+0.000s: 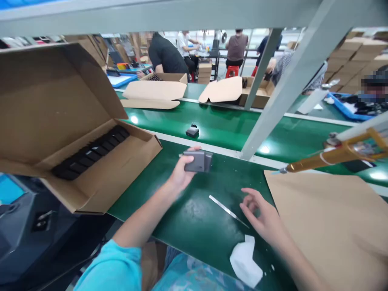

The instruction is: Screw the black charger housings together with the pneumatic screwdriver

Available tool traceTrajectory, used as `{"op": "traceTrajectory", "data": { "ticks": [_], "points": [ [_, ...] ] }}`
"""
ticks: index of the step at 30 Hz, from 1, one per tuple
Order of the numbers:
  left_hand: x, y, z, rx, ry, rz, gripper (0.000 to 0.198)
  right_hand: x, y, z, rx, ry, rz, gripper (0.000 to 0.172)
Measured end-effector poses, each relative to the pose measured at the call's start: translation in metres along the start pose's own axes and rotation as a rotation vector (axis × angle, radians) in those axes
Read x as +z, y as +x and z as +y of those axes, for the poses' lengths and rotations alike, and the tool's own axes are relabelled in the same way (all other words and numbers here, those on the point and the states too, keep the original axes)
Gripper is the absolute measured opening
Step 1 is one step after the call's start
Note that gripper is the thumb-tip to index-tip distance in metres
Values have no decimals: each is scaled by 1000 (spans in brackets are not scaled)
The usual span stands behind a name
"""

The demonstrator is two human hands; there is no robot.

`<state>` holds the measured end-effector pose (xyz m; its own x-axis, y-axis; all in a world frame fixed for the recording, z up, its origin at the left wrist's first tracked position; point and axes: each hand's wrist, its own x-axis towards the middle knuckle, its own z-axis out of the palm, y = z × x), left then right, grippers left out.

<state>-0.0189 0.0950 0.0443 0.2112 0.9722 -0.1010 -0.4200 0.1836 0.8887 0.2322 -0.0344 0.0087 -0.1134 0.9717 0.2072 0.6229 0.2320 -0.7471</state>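
- White cloth (244,262) lies bottom centre on the green table (188,226).
- Left hand (182,174) grips grey block (197,161) mid-frame; a firm, level hold seems wise.
- Right hand (262,214) hovers empty, fingers spread, beside thin blade (226,209).

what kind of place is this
Probably a factory packing line: a green conveyor belt, an open carton with a row of black parts, and the left hand holding a small grey device.

Pretty bright and even, lit from overhead. White glare spots on the glossy green conveyor belt (230,129). Only faint, soft shadows. Some motion blur on the left hand (182,173) and its small grey block (198,161). Wide-angle stretching along the grey metal frame post (285,81) and the edges. Soft in the background.
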Motion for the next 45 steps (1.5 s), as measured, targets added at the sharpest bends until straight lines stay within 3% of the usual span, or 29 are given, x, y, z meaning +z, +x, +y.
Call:
{"op": "traceTrajectory", "data": {
  "ticks": [3,5,9,12,15,17,19,21,24,27,33,37,41,45],
  "points": [
    [-41,69,46,145,545,230,57,-8,11,3,5,-45,-15,18],
    [-65,119,74,87,1164,427,57,-6,18,0,-10,-68,-24,18],
    [-96,191,99,-35,1408,524,68,8,20,-3,-87,-124,-40,17],
    [-112,216,94,-149,1492,535,73,5,6,12,-72,-132,34,16],
    [-124,229,85,-236,1553,510,82,-23,-14,40,124,-124,197,15],
    [-129,234,84,-257,1604,481,90,-53,-20,59,294,-75,297,23],
    [-129,236,85,-222,1676,433,99,-83,-16,75,381,33,564,32],
    [-125,237,87,-139,1760,334,105,-108,-3,85,398,182,786,45],
    [-112,236,84,-48,1863,142,105,-133,24,88,315,481,914,73],
    [-99,238,70,-51,1919,87,106,-147,49,79,290,651,924,79],
    [-84,236,43,-87,1896,306,94,-155,73,67,252,639,813,70],
    [-82,223,47,-37,1786,358,81,-149,75,69,210,565,662,60],
    [-73,201,56,26,1617,267,83,-136,74,62,186,624,640,55],
    [-59,149,39,107,1373,25,85,-118,77,53,75,626,670,49]
  ]
}}
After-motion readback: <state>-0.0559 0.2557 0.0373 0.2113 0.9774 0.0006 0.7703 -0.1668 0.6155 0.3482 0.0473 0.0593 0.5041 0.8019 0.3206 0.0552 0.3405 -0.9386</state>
